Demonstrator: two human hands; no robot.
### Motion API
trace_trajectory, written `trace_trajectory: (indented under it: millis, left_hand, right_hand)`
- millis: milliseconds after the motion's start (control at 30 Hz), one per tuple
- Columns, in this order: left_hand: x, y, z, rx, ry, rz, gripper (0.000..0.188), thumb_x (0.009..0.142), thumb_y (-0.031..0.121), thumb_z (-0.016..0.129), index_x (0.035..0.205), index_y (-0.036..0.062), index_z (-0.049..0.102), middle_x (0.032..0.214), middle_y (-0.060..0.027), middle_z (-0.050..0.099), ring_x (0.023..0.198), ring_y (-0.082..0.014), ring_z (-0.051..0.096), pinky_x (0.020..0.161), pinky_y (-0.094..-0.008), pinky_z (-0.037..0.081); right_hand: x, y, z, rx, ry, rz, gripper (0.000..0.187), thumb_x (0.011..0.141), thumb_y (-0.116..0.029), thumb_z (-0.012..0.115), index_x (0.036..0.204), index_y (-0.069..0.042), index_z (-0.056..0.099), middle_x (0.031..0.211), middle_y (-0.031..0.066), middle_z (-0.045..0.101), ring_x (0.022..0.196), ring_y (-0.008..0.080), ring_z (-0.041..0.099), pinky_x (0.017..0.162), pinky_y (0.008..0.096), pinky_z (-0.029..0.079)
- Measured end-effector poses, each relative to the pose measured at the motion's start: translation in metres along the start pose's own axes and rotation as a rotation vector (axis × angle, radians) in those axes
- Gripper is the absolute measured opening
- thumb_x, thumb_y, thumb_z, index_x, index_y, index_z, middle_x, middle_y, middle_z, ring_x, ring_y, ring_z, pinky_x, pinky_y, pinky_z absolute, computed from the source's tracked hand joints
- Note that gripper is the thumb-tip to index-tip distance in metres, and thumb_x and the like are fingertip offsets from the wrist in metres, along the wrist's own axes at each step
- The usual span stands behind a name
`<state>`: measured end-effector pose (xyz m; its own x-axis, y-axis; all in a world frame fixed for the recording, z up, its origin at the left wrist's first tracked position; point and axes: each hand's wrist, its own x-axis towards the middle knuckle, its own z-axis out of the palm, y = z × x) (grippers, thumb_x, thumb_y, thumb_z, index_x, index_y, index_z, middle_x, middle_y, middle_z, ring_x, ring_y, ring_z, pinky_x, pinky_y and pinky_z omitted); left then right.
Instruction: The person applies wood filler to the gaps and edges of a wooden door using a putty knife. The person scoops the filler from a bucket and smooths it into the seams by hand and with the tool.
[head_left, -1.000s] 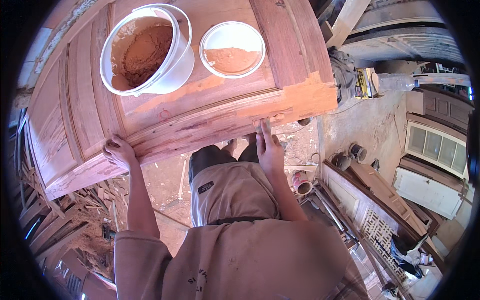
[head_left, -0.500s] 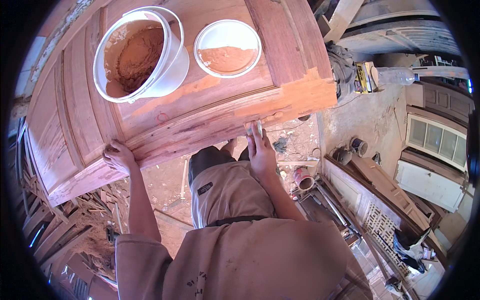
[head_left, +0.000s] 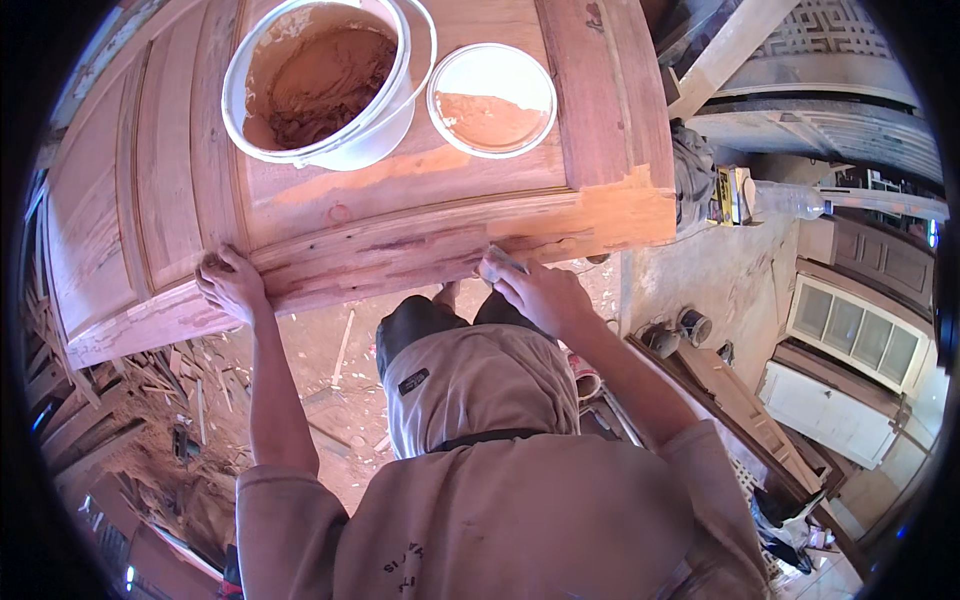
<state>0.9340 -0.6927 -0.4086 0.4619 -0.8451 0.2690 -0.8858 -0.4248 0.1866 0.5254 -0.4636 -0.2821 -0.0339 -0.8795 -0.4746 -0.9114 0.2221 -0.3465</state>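
A wooden panel door (head_left: 430,240) lies flat before me, with orange filler (head_left: 625,212) spread along the right of its near rail. My right hand (head_left: 545,295) grips a small flat pale scraper (head_left: 500,262), held against the rail's near edge. My left hand (head_left: 235,288) is at the near edge farther left, its fingers curled over a dark brownish bit that I cannot make out. On the door stand a white bucket (head_left: 375,140) holding brown-orange paste (head_left: 330,80) and, right of it, a round white lid (head_left: 500,75) half covered in the same paste.
Wood scraps (head_left: 200,395) and sawdust cover the floor at left. At right are a paint can (head_left: 694,323), leaning panels (head_left: 745,400), a white-framed window (head_left: 858,320) and a plastic bottle (head_left: 790,200). A timber beam (head_left: 735,50) slants at the back right.
My right hand has slid left along the rail with the scraper and turned so its fingers point left. My left hand stays at the edge. The whole view has shifted slightly.
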Motion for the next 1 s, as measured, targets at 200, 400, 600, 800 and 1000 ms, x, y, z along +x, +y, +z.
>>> trace_trajectory:
  millis: [200,400,600,800,1000]
  left_hand:
    - [-0.003,-0.002,-0.004,-0.065,0.026,0.006,0.069,0.095,0.055,0.045,0.134,-0.0017,0.048,0.141,-0.0206,0.045,0.134,-0.0362,0.040,0.111,-0.0489,0.030]
    - [-0.005,0.003,-0.008,-0.065,0.046,0.031,0.071,0.095,0.056,0.045,0.132,-0.0042,0.048,0.141,-0.0224,0.046,0.134,-0.0362,0.040,0.112,-0.0497,0.029]
    - [-0.003,0.008,-0.010,-0.060,0.017,0.016,0.070,0.095,0.055,0.044,0.133,-0.0035,0.048,0.142,-0.0232,0.044,0.135,-0.0365,0.038,0.112,-0.0508,0.028]
    - [-0.003,0.006,-0.007,-0.058,0.038,0.016,0.070,0.096,0.056,0.044,0.132,-0.0035,0.049,0.143,-0.0219,0.043,0.134,-0.0363,0.039,0.111,-0.0508,0.029]
    - [-0.004,0.005,-0.007,-0.062,0.039,0.036,0.069,0.096,0.055,0.043,0.132,-0.0038,0.049,0.140,-0.0217,0.045,0.133,-0.0370,0.039,0.110,-0.0499,0.030]
  right_hand:
    - [0.010,0.022,-0.027,-0.075,-0.003,-0.261,0.034,0.094,-0.031,0.058,0.126,-0.022,0.057,0.077,0.0167,0.062,0.065,0.0324,0.066,0.056,0.0458,0.055]
    - [-0.013,0.071,-0.053,-0.310,-0.126,-0.025,0.034,0.093,-0.034,0.059,0.125,-0.023,0.061,0.076,0.0169,0.063,0.069,0.0336,0.067,0.061,0.0451,0.055]
    - [-0.032,0.118,-0.090,-0.013,-0.137,0.184,0.034,0.096,-0.031,0.057,0.124,-0.011,0.062,0.096,0.0172,0.070,0.087,0.0349,0.069,0.076,0.0435,0.056]
    - [-0.058,0.071,-0.044,0.459,0.144,0.311,0.040,0.098,-0.018,0.059,0.137,-0.008,0.054,0.124,0.0156,0.066,0.105,0.0177,0.066,0.086,0.0322,0.052]
    - [-0.043,-0.007,0.023,0.613,0.224,0.393,0.040,0.097,-0.017,0.057,0.136,-0.008,0.053,0.114,0.0267,0.065,0.102,0.0392,0.067,0.083,0.0409,0.054]
